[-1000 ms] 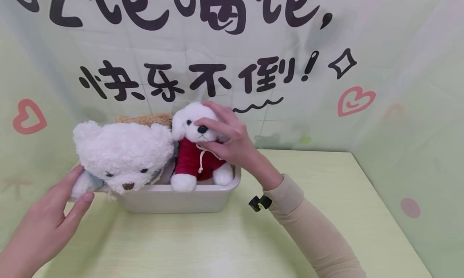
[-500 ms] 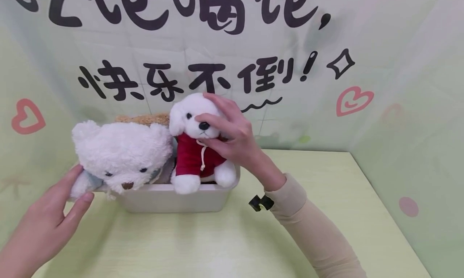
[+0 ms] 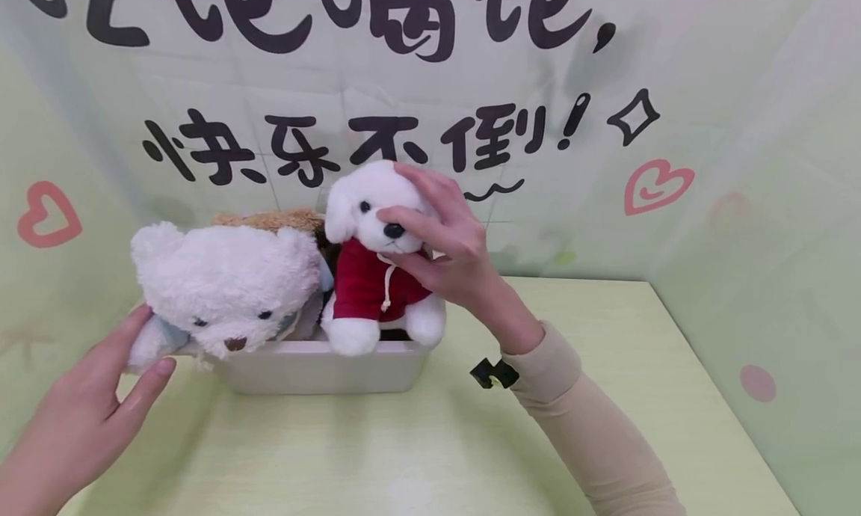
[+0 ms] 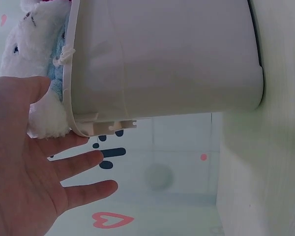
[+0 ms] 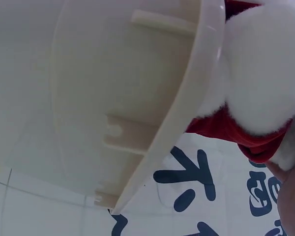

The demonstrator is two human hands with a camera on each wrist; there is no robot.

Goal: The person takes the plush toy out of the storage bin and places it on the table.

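A white plush dog in a red hoodie (image 3: 363, 284) sits upright at the right end of a white plastic bin (image 3: 323, 374). My right hand (image 3: 451, 235) grips its head from the side, fingers over its face. In the right wrist view, the dog's white leg (image 5: 265, 73) shows beside the bin rim (image 5: 187, 98). Left of it, a white plush bear (image 3: 229, 284) leans over the front rim, face down. My left hand (image 3: 101, 396) touches the bear's arm at the bin's left end. In the left wrist view, that hand's fingers (image 4: 83, 194) lie straight and spread.
Brown plush fur (image 3: 269, 220) shows behind the bear in the bin. A pale wooden table (image 3: 403, 456) carries the bin. A printed sheet with large black characters (image 3: 390, 142) hangs behind, with pale green sheets (image 3: 773, 239) at the sides.
My right hand has raised the plush dog a little and shifted it slightly right, so a dark gap shows beneath it. The left hand and the bear stay about where they were.
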